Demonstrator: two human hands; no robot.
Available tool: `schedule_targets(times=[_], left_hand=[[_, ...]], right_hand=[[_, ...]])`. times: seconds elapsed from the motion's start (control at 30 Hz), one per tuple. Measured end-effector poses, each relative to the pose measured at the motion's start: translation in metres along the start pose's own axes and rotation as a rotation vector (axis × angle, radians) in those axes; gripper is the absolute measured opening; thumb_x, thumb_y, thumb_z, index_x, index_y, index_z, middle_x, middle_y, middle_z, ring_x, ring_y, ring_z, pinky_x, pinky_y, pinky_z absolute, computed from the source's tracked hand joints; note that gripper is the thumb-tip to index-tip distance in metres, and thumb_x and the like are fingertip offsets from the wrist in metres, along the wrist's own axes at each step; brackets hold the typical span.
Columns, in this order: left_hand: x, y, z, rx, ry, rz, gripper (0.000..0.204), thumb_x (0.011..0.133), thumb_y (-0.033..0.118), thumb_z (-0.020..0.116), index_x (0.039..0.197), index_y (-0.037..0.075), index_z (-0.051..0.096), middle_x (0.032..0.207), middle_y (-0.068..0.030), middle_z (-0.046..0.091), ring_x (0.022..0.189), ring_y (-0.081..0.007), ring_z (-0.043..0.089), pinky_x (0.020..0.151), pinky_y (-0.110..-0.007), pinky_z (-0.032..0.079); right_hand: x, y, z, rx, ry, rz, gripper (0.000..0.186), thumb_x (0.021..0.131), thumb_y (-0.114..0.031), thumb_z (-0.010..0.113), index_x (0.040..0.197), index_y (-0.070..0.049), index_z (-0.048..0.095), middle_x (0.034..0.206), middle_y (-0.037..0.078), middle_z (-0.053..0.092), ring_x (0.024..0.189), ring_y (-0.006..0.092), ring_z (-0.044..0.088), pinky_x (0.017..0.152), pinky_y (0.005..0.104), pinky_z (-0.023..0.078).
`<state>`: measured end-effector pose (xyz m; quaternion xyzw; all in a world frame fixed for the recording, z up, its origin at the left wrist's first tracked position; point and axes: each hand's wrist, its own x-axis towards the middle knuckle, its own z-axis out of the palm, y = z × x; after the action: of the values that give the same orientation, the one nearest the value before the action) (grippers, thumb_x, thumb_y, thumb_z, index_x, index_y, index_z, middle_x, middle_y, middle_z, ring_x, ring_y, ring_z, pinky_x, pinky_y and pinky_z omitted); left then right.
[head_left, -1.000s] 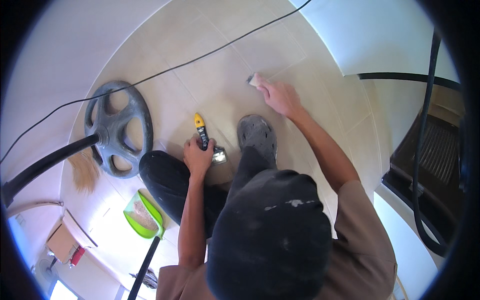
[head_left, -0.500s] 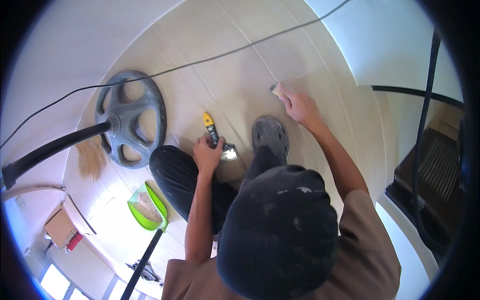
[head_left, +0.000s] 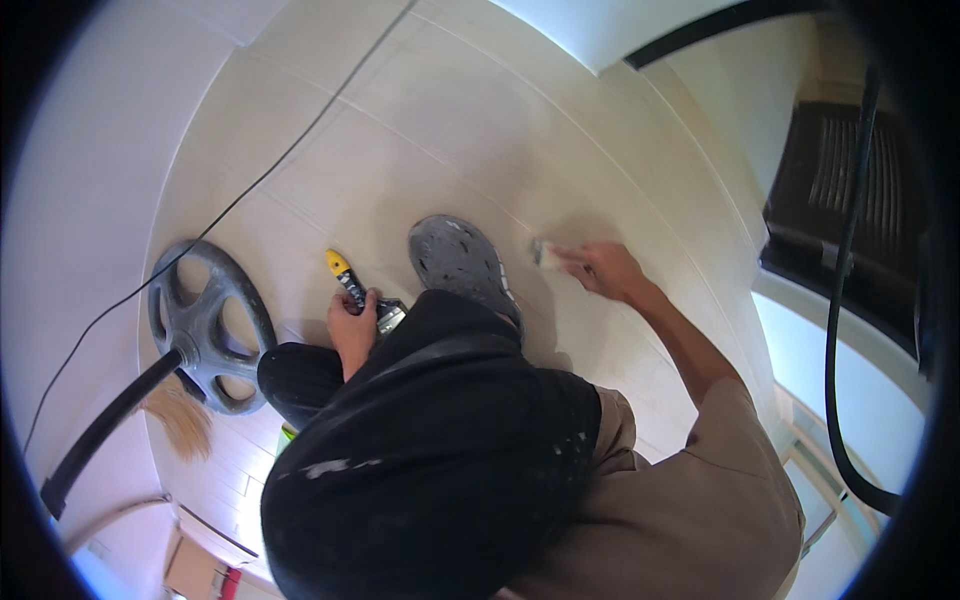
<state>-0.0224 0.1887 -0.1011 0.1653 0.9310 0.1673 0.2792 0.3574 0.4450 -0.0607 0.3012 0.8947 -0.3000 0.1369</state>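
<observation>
My left hand [head_left: 352, 328] is closed round a scraper with a yellow-and-black handle [head_left: 343, 272]. Its shiny metal blade [head_left: 391, 318] points toward me, low by the floor. In my right hand [head_left: 612, 270] is a small tool with a pale handle and a grey tip [head_left: 540, 252]; its kind is unclear. That tip is at the floor, to the right of my grey clog [head_left: 460, 262]. Part of the pale handle is hidden by my fingers. My left knee [head_left: 300, 385] is bent beside the left hand.
Black cloth with white smears [head_left: 420, 480] fills the lower middle. At left stand a grey spoked base [head_left: 210, 340] with a black pole [head_left: 110, 430] and broom bristles [head_left: 182, 420]. A thin cable [head_left: 255, 185] crosses the pale plank floor [head_left: 400, 120]. A dark ribbed object [head_left: 850, 190] is at right.
The view has turned and tilted, and the black cloth now covers most of the green dustpan. My right hand has drawn back from ahead of the clog to its right side. Both tools stay held.
</observation>
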Motion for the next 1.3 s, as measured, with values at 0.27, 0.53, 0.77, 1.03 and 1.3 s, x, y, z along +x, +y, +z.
schedule_targets(times=[0.27,0.53,0.77,1.03,1.3], left_hand=[[-0.002,0.000,-0.003,0.020,0.034,-0.011,0.049,0.085,0.040,0.083,0.100,-0.003,0.065,0.081,-0.0131,0.070,0.075,-0.0240,0.067,0.073,-0.039,0.054],[0.005,-0.010,0.003,0.060,0.056,0.026,0.053,0.084,0.045,0.082,0.097,-0.004,0.066,0.082,-0.0162,0.069,0.078,-0.0288,0.068,0.076,-0.042,0.053],[0.006,-0.015,0.012,0.061,0.076,0.009,0.061,0.076,0.055,0.086,0.093,-0.001,0.068,0.079,-0.0134,0.070,0.073,-0.0263,0.068,0.073,-0.040,0.054],[0.006,-0.006,0.003,0.064,0.040,-0.018,0.056,0.083,0.048,0.081,0.099,-0.003,0.067,0.085,-0.0169,0.072,0.080,-0.0289,0.070,0.077,-0.042,0.054],[0.010,-0.013,0.003,0.105,0.057,-0.014,0.062,0.080,0.056,0.082,0.099,-0.001,0.067,0.081,-0.0155,0.071,0.077,-0.0290,0.070,0.074,-0.042,0.054]], right_hand=[[-0.085,0.006,0.030,-0.104,0.097,0.167,0.041,0.099,-0.042,0.065,0.140,-0.035,0.064,0.067,0.007,0.059,0.057,0.0294,0.062,0.055,0.0436,0.052],[-0.083,0.022,0.037,-0.124,0.054,0.172,0.043,0.101,-0.046,0.059,0.143,-0.039,0.059,0.072,0.009,0.063,0.063,0.0309,0.067,0.058,0.0457,0.056],[-0.091,0.035,0.044,-0.090,0.037,0.115,0.049,0.101,-0.043,0.060,0.150,-0.040,0.051,0.080,0.011,0.067,0.066,0.0334,0.068,0.059,0.0477,0.056],[-0.110,0.037,0.041,-0.149,-0.077,0.163,0.051,0.100,-0.043,0.062,0.149,-0.040,0.052,0.078,0.012,0.066,0.065,0.0352,0.068,0.057,0.0481,0.056],[-0.123,0.043,0.058,-0.095,0.016,0.102,0.051,0.098,-0.039,0.066,0.148,-0.039,0.054,0.076,0.013,0.066,0.063,0.0351,0.068,0.056,0.0476,0.055]])
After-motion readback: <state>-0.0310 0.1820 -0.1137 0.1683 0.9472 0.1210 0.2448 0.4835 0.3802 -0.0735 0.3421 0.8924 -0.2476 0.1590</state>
